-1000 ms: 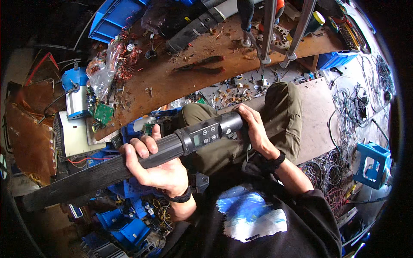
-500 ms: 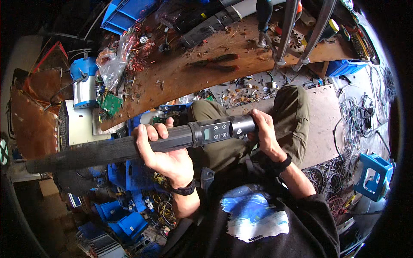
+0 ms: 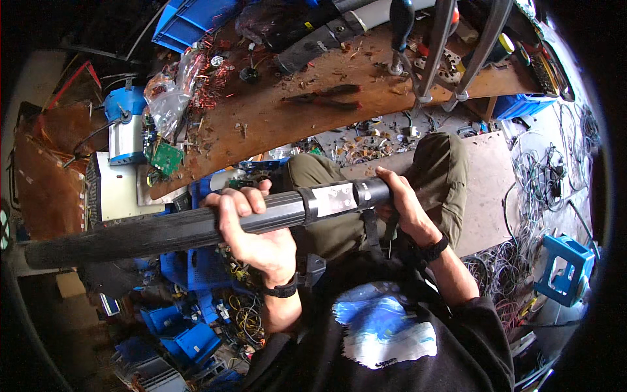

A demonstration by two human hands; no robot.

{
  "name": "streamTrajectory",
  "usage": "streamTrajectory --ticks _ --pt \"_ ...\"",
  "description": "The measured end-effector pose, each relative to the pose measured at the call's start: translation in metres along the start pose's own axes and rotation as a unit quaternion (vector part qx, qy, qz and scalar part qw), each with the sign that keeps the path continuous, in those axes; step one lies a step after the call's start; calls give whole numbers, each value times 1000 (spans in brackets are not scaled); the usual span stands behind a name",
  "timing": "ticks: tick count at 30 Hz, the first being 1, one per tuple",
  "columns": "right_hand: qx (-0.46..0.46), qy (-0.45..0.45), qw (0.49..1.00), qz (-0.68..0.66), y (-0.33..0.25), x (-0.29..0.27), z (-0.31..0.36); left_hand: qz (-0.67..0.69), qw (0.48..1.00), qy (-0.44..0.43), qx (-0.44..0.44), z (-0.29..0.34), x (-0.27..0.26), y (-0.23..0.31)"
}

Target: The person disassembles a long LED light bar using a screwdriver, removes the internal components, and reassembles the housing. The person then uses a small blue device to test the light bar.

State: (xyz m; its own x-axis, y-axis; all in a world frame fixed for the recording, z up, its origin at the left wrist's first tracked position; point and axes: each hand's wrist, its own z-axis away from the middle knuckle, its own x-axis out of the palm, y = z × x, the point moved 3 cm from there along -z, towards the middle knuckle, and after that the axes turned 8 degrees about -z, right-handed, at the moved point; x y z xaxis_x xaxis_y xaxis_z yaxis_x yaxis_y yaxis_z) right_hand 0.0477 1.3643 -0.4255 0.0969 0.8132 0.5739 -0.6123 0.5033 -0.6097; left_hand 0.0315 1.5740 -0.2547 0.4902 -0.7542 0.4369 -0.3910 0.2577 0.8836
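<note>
A long black ribbed tube [image 3: 150,235] lies across in front of me above my lap, its far left end slightly lower. My left hand [image 3: 261,245] wraps round its middle, thumb beneath and fingers over the top. My right hand [image 3: 410,210] is closed on its smooth right end, the thumb on top and the other fingers partly hidden. Between the hands, a pale rectangular patch [image 3: 335,200] shows on the tube's collar section.
Beyond my knees stands a brown wooden bench [image 3: 261,127] with pliers [image 3: 326,96], a similar black tube [image 3: 320,47] and copper scraps. Metal clamp bars [image 3: 434,59] rise at its right. A blue stool [image 3: 565,269] and tangled cables [image 3: 496,274] lie right; blue bins [image 3: 186,333] lower left.
The tube has rolled in my hands: the small display and buttons seen earlier have given way to the pale patch. Its left end has shifted a little outward and down.
</note>
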Motion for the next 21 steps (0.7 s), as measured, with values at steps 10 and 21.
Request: streamTrajectory --ticks 10,21 --pt "25 -44 998 27 -18 4 11 78 983 -165 0 -1 -6 -3" --pt "34 -60 995 71 -17 2 6 40 992 -117 35 -1 -8 7"
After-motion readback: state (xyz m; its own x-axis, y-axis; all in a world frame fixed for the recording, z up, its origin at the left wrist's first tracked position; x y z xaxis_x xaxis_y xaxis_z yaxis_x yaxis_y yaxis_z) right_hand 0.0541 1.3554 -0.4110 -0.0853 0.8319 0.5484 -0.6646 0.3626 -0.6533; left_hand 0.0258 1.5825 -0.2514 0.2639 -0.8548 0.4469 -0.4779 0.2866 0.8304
